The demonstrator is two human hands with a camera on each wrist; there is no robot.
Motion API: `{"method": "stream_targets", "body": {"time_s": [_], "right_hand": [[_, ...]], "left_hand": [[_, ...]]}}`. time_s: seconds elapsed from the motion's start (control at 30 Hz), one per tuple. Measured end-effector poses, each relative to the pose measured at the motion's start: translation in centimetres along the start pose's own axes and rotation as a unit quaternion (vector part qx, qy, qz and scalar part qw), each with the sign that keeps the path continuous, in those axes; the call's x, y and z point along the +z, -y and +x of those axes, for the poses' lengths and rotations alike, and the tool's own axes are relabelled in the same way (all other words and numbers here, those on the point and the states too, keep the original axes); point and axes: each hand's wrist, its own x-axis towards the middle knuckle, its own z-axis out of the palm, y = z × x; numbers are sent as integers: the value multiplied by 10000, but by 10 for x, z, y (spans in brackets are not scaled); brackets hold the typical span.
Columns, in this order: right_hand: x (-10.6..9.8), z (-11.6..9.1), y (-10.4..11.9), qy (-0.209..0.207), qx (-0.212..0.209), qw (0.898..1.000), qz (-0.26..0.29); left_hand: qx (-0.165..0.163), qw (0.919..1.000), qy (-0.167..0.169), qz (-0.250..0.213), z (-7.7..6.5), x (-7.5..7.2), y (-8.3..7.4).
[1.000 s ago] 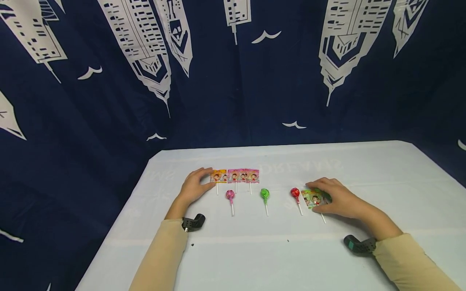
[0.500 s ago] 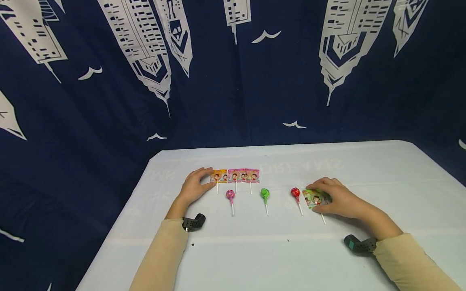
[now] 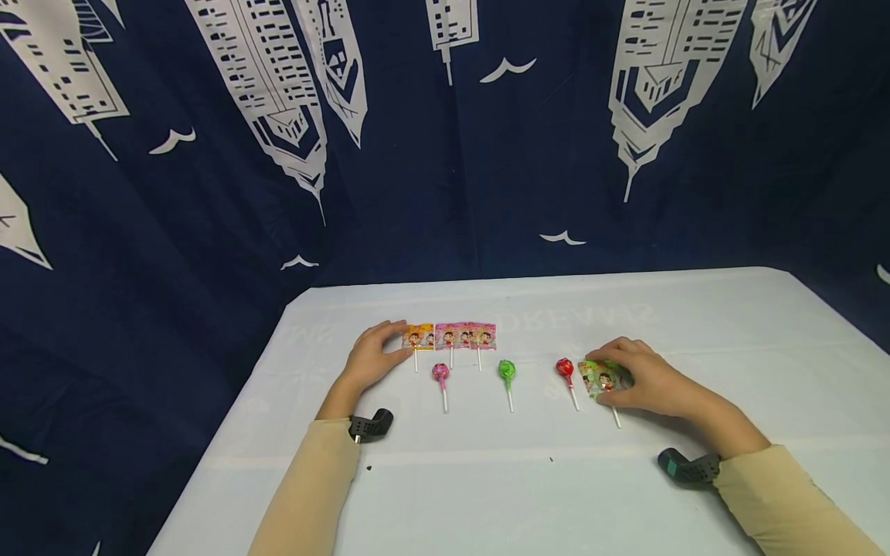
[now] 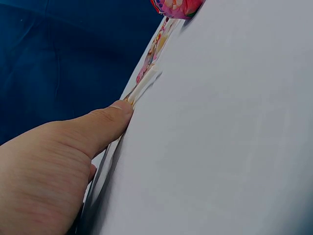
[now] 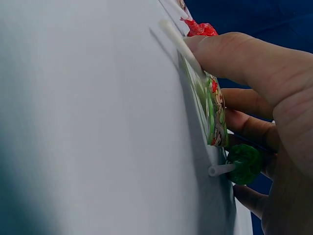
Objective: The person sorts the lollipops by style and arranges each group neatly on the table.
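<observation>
My left hand (image 3: pixel 375 357) grips an orange flat-wrapped lollipop (image 3: pixel 419 337) at the left end of a row, thumb at its near edge and forefinger at its far edge. Two pink flat-wrapped lollipops (image 3: pixel 452 336) lie beside it, sticks toward me. On the right, my right hand (image 3: pixel 643 378) holds a green flat-wrapped lollipop (image 3: pixel 598 378) between thumb and fingers. Under that hand, the right wrist view shows a round green lollipop (image 5: pixel 244 164) by the rear fingers; the head view hides it. A red round lollipop (image 3: pixel 565 368) lies just left of the right hand.
Between the hands lie a pink round lollipop (image 3: pixel 441 372) and another green round lollipop (image 3: pixel 507 371). All rest on a white-covered table (image 3: pixel 473 494). A dark blue printed curtain (image 3: pixel 417 193) hangs behind its far edge. Small dark specks dot the near side.
</observation>
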Motion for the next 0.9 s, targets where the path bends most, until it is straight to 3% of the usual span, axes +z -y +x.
{"method": "stream_targets", "body": {"time_s": [0.9], "right_hand": [[-7, 1, 7, -335, -211, 9984, 415]], "left_hand": [[-45, 10000, -27, -1, 2, 1, -1]]}}
